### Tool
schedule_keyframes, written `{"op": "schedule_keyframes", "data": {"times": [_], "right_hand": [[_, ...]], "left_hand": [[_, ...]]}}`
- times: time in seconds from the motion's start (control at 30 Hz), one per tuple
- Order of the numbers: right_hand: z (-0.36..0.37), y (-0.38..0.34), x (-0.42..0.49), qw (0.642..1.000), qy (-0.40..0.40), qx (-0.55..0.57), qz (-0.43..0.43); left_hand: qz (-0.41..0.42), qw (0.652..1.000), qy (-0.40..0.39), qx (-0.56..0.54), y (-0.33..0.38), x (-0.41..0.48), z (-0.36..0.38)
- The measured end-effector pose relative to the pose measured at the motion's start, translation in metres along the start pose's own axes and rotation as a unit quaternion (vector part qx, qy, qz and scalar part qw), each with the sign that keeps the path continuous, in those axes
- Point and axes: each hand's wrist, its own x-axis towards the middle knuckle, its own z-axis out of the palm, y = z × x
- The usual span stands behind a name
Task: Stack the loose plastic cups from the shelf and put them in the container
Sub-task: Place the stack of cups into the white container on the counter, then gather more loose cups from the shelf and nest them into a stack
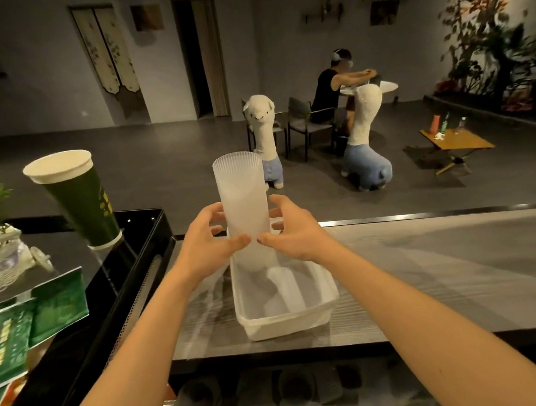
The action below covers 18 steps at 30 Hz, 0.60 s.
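While the stack of cups (pixel 243 198) stands upright at the far end of the container (pixel 284 303), the left hand (pixel 211 238) and right hand (pixel 292 230) grip its lower half from either side. It looks light, thin-walled and easily crushed, so a gentle hold low down seems wisest. More cups (pixel 293 395) lie blurred on the shelf nearer than the container.

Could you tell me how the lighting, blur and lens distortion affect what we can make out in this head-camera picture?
Head view: dim room light; the stack of cups and container are translucent with soft edges; the left hand and right hand are fairly sharp; wide-angle bending tilts the green paper cup; loose cups on the shelf below are dark and blurred.
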Motion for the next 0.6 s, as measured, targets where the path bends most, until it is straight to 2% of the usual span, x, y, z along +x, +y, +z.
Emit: {"op": "schedule_keyframes", "data": {"times": [0.13, 0.23, 0.33, 0.47, 0.6], "right_hand": [[-0.009, -0.013, -0.024, 0.999, 0.036, -0.008, 0.005], [-0.014, -0.022, -0.052, 0.997, 0.071, 0.012, 0.007], [-0.013, -0.03, -0.084, 0.995, 0.095, 0.026, -0.029], [0.003, -0.035, -0.124, 0.997, 0.014, 0.031, -0.074], [0.036, -0.024, -0.155, 0.995, -0.05, 0.053, -0.068]], "left_hand": [[-0.037, 0.999, 0.022, 0.016, 0.011, -0.019, -0.01], [-0.022, 0.997, 0.057, 0.051, 0.022, -0.043, -0.015], [-0.002, 0.993, 0.089, 0.075, 0.034, -0.073, -0.02], [-0.005, 0.999, 0.008, 0.053, 0.041, -0.119, -0.024], [-0.041, 0.996, -0.031, 0.074, 0.02, -0.161, -0.023]]}}
